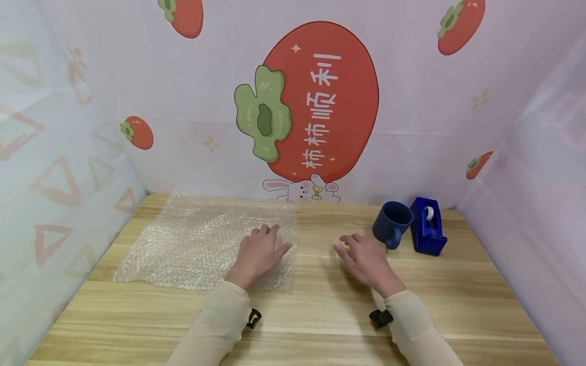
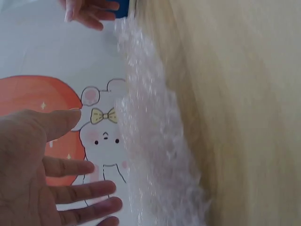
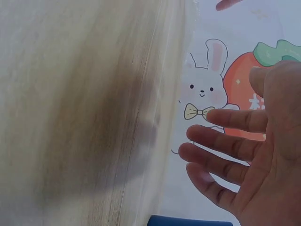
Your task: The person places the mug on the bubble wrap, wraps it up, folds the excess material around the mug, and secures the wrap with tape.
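One bubble-wrap sheet (image 1: 192,244) lies on the surface (image 1: 320,325), partly beneath the left grip (image 1: 258,254), which hangs released, fingers relaxed. The right grip (image 1: 368,258), also released, hovers near one mug (image 1: 387,223); one tape dispenser (image 1: 426,240) stands just right of the mug.

The desk (image 1: 316,325) is brightly lit, and glints are scattered across the bubble wrap (image 1: 192,244); in dimmer wrist views, the desk is blurred and softly shadowed.
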The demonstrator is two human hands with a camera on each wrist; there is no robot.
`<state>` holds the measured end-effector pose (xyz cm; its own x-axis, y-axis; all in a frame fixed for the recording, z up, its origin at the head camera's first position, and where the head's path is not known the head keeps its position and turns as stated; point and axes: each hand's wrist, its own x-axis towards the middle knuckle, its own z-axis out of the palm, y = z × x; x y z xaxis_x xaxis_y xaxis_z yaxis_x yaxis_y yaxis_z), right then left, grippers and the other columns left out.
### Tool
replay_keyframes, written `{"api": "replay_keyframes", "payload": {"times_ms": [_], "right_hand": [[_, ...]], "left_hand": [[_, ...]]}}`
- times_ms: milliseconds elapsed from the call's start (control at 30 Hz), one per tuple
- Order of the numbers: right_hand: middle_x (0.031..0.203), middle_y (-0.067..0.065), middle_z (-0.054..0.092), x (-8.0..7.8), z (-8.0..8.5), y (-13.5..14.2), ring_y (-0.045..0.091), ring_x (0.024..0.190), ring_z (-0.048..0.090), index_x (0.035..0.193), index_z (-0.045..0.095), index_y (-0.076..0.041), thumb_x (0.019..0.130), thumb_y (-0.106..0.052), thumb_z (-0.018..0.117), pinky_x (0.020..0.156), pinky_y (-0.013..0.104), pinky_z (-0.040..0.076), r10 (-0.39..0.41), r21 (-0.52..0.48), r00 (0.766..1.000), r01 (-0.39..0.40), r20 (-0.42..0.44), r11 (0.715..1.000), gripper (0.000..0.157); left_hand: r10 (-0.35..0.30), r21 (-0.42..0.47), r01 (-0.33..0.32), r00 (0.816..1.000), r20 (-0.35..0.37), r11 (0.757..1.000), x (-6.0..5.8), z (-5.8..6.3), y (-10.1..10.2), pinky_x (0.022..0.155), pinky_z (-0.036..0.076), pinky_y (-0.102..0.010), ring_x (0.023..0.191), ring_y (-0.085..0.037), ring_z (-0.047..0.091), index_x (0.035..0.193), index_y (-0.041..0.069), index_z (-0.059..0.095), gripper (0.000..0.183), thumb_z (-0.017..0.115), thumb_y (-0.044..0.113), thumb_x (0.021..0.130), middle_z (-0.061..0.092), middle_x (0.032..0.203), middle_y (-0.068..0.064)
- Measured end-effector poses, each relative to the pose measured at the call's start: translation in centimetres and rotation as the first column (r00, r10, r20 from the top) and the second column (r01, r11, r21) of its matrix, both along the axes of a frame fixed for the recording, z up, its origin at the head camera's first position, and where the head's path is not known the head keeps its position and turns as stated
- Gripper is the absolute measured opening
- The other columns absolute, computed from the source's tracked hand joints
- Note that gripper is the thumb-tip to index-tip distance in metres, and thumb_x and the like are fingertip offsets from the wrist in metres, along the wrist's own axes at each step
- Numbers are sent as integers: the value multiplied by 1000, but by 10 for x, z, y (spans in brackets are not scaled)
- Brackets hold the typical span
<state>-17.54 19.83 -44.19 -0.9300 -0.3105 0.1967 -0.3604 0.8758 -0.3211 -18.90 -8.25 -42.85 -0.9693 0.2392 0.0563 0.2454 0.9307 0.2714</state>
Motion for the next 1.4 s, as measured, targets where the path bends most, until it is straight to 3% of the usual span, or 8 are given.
{"api": "replay_keyframes", "payload": {"times_ms": [267,533,700,1033,1267,1400], "right_hand": [[119,16,67,2,1,-4,34,110,63,127,67,-1,108,-44,46,94,53,49,15,0,1000,-15,21,1000,51],[116,15,67,3,1,-6,32,108,64,125,68,-1,108,-43,47,94,52,50,26,7,1000,-26,17,1000,50],[119,15,67,3,1,-8,34,112,63,125,68,-1,108,-44,47,97,54,48,30,7,999,-30,22,1000,51],[123,15,67,4,1,-9,35,116,62,126,68,-2,108,-48,42,98,56,47,31,7,998,-31,48,999,55],[124,15,67,4,3,-10,34,117,62,127,68,-3,108,-47,43,98,57,47,27,8,997,-28,66,1000,54],[123,15,67,4,2,-10,33,115,63,127,68,-3,108,-48,43,97,56,48,29,10,997,-29,65,1000,55]], "left_hand": [[97,9,-98,993,72,995,12,-1,22,82,51,-57,109,-42,56,130,-3,58,78,68,63,89,58,117,-22],[122,51,-126,989,78,991,16,-4,31,69,53,-50,98,-41,57,120,-6,62,68,83,46,82,58,110,-24],[116,47,-119,991,63,992,17,-6,33,70,55,-51,93,-41,60,116,-7,64,56,83,36,84,60,107,-25],[127,21,-128,992,22,992,16,-9,37,66,55,-50,87,-38,60,87,1,68,25,82,22,81,59,94,-20],[144,-1,-144,990,8,990,14,-12,39,65,55,-50,87,-38,61,87,2,72,20,80,19,82,61,95,-20],[138,-29,-139,990,-18,990,14,-12,40,61,55,-49,83,-37,62,86,2,72,5,72,7,85,60,90,-19]]}}
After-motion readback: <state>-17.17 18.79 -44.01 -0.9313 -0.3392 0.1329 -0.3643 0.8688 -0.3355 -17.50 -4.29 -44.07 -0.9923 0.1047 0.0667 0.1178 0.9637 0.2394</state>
